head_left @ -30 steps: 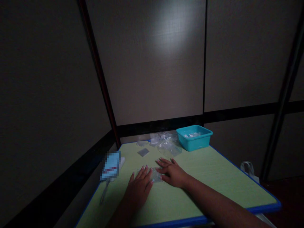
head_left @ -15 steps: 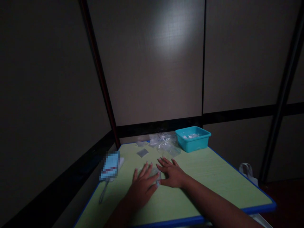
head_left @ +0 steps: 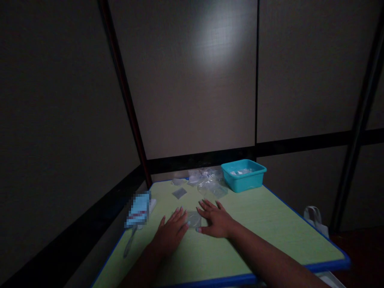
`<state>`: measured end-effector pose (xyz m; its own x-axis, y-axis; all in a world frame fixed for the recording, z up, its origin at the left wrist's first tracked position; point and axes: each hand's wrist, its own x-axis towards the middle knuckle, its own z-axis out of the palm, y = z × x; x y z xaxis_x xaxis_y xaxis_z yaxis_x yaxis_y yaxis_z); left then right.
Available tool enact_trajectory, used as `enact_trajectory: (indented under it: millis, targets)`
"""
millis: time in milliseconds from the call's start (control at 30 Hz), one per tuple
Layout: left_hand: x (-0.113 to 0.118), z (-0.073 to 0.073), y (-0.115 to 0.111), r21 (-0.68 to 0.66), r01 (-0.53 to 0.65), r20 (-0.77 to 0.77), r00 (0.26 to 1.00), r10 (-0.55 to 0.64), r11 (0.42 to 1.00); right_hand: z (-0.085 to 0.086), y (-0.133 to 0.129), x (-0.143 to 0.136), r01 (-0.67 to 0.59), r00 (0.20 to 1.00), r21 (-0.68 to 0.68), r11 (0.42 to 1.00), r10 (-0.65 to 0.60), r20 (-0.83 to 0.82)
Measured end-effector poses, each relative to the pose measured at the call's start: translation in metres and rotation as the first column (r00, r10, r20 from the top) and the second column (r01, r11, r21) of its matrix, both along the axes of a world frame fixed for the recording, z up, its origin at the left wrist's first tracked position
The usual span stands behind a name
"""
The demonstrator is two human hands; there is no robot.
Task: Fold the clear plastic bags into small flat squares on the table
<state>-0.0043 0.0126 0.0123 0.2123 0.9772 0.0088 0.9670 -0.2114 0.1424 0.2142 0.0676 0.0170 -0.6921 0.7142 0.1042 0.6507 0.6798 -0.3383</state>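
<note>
Both hands lie flat on the pale green tabletop with a blue rim in the lower middle of the frame. The left hand is spread open, palm down, its fingertips touching the left edge of a small clear plastic pouch. The right hand is also open and flat, its thumb and forefinger against the pouch's right and lower edges. Neither hand grips anything; the pouch lies on the table between them.

The risks come mostly from the material and the light. The pouch is thin, glossy and nearly invisible against the green surface in this dim room, so fingers pressing from both sides could crease it, make it buckle upward, or let it slide out from under the fingertips. Whether it holds anything cannot be told.

Above the hands, toward the centre of the frame, a heap of crumpled clear plastic bags lies just beside a turquoise plastic tub, with a small grey flat square to their left. A light blue card packet hangs over the table's left edge, and a stray elbow or forearm could knock it off.
</note>
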Motion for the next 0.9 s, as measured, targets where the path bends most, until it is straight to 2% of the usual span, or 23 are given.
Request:
enact_trajectory:
  millis: [133, 300, 367, 467, 567, 700, 800, 900]
  targets:
    - [-0.012, -0.003, 0.007, 0.006, -0.077, -0.010, 0.997, 0.077, 0.997, -0.001, 0.001, 0.000, 0.001, 1.000, 0.004, 1.000, -0.001, -0.001]
    - [-0.016, -0.011, 0.009, 0.111, -0.138, 0.009, 0.990, 0.138, 0.984, -0.001, 0.000, 0.000, -0.004, 1.000, 0.003, 1.000, 0.004, -0.011]
    - [-0.016, -0.011, 0.009, 0.149, -0.121, 0.024, 0.993, 0.119, 0.981, 0.001, -0.002, 0.001, -0.009, 1.000, 0.008, 1.000, 0.010, -0.027]
    - [-0.016, -0.008, 0.008, 0.171, -0.012, 0.034, 0.999, 0.006, 0.985, 0.006, -0.007, 0.004, -0.027, 0.996, 0.024, 0.999, 0.029, -0.083]
    - [-0.016, -0.007, 0.008, 0.154, 0.086, 0.036, 0.995, -0.093, 0.984, 0.011, -0.013, 0.007, -0.106, 0.986, 0.026, 0.994, 0.109, -0.125]
    - [-0.015, -0.008, 0.009, 0.090, 0.081, 0.038, 0.996, -0.084, 0.993, 0.013, -0.017, 0.008, -0.207, 0.970, 0.015, 0.978, 0.207, -0.126]
    - [-0.015, -0.009, 0.008, 0.072, 0.062, 0.040, 0.997, -0.065, 0.996, 0.015, -0.017, 0.010, -0.179, 0.970, 0.052, 0.982, 0.185, -0.155]
    - [-0.015, -0.008, 0.007, 0.085, 0.062, 0.052, 0.996, -0.067, 0.994, 0.020, -0.015, 0.014, -0.110, 0.973, 0.149, 0.983, 0.137, -0.184]
